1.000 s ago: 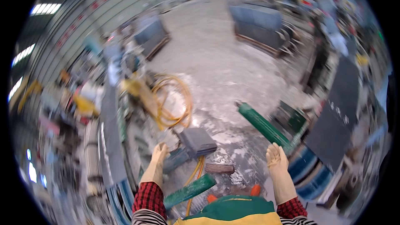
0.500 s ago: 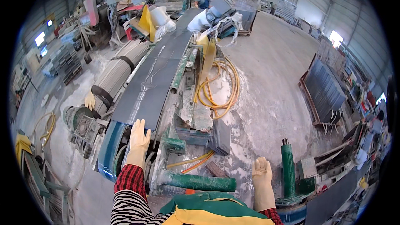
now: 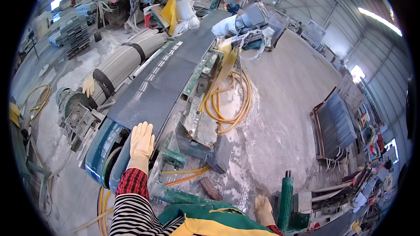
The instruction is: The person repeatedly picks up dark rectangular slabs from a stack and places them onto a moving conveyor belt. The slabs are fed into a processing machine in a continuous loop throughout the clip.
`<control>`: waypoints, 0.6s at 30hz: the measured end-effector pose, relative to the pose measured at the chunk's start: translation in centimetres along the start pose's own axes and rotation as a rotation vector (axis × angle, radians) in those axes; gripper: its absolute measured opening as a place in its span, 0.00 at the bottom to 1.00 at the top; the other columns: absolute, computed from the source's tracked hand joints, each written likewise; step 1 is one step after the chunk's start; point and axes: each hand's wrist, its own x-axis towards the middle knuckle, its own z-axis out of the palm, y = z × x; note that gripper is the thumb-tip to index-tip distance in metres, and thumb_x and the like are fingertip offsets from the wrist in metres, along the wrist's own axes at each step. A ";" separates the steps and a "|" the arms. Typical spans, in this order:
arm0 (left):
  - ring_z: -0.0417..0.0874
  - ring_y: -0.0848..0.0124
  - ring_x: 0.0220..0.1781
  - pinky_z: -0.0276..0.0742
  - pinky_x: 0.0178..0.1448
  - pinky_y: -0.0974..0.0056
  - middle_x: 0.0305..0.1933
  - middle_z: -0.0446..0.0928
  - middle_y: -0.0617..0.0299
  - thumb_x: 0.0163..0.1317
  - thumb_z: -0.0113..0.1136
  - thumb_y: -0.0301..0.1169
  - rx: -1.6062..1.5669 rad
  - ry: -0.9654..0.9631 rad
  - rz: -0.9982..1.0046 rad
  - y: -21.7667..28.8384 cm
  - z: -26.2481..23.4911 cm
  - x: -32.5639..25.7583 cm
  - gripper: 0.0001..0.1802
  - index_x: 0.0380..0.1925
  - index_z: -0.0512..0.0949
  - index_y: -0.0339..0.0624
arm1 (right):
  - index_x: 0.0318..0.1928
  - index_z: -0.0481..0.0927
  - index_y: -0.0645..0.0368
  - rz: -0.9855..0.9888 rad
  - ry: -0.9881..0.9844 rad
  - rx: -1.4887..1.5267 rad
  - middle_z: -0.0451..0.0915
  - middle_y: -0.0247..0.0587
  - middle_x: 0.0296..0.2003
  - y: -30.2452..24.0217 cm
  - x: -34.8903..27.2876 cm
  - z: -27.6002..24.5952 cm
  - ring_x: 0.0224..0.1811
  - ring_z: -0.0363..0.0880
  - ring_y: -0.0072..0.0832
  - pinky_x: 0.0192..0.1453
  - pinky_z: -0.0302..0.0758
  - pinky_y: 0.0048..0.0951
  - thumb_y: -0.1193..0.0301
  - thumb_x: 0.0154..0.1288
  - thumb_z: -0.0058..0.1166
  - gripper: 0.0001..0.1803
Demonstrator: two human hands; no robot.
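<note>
My left hand (image 3: 141,142), in a cream rubber glove, lies flat with fingers stretched forward at the near edge of a dark grey stone slab (image 3: 144,100). The slab rests on a long machine bed with blue rollers or belts (image 3: 105,144) at its near end. Wet streaks and light reflections run along the slab's surface. Low on the right, my gloved right hand (image 3: 263,210) hangs beside a green upright post (image 3: 286,201), apart from the slab. Motion smears its fingers, and nothing can be made out in it.
Coiled yellow hoses (image 3: 240,105) lie on the floor right of the bed. Dark slabs (image 3: 334,122) stand in a rack at the right. A ribbed roller (image 3: 118,65) bears a loose glove (image 3: 88,86) at the left. A person (image 3: 233,2) stands beyond the far end.
The view has turned to the right. My left hand stays at the slab's near edge, while my right hand has dropped lower and closer to my body.
</note>
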 end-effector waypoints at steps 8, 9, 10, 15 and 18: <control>0.63 0.54 0.75 0.54 0.80 0.52 0.72 0.67 0.51 0.69 0.53 0.36 -0.060 0.005 0.030 -0.3 -1.1 -0.5 0.25 0.65 0.71 0.43 | 0.32 0.73 0.58 0.115 -0.051 -0.287 0.74 0.38 0.29 2.4 -0.2 -2.7 0.31 0.75 0.31 0.36 0.72 0.34 0.62 0.79 0.41 0.18; 0.63 0.54 0.75 0.54 0.80 0.52 0.71 0.68 0.51 0.69 0.53 0.36 -0.070 0.007 0.041 0.1 -0.9 -0.4 0.25 0.65 0.71 0.43 | 0.32 0.73 0.58 0.256 -0.248 -0.024 0.75 0.40 0.30 2.3 0.9 -3.1 0.33 0.76 0.32 0.38 0.73 0.35 0.63 0.79 0.41 0.17; 0.64 0.54 0.75 0.54 0.80 0.51 0.71 0.68 0.52 0.69 0.53 0.36 -0.080 0.008 0.053 0.4 -0.8 -0.3 0.25 0.64 0.71 0.43 | 0.33 0.74 0.57 0.391 -0.443 0.243 0.76 0.41 0.32 2.2 2.6 -3.1 0.35 0.77 0.33 0.40 0.74 0.35 0.64 0.79 0.41 0.16; 0.64 0.54 0.75 0.55 0.79 0.52 0.71 0.68 0.53 0.68 0.53 0.36 -0.064 0.000 0.024 0.1 -1.4 -1.0 0.25 0.64 0.71 0.44 | 0.44 0.75 0.62 0.196 0.016 -0.239 0.81 0.48 0.43 -0.3 0.3 9.6 0.45 0.82 0.40 0.53 0.80 0.39 0.67 0.75 0.49 0.10; 0.64 0.54 0.75 0.54 0.80 0.52 0.71 0.68 0.53 0.68 0.53 0.36 -0.077 0.015 0.019 0.2 -1.6 -1.1 0.24 0.64 0.71 0.45 | 0.54 0.74 0.66 0.263 -0.048 -0.317 0.82 0.53 0.50 0.2 1.9 12.7 0.51 0.82 0.43 0.56 0.81 0.38 0.68 0.74 0.52 0.15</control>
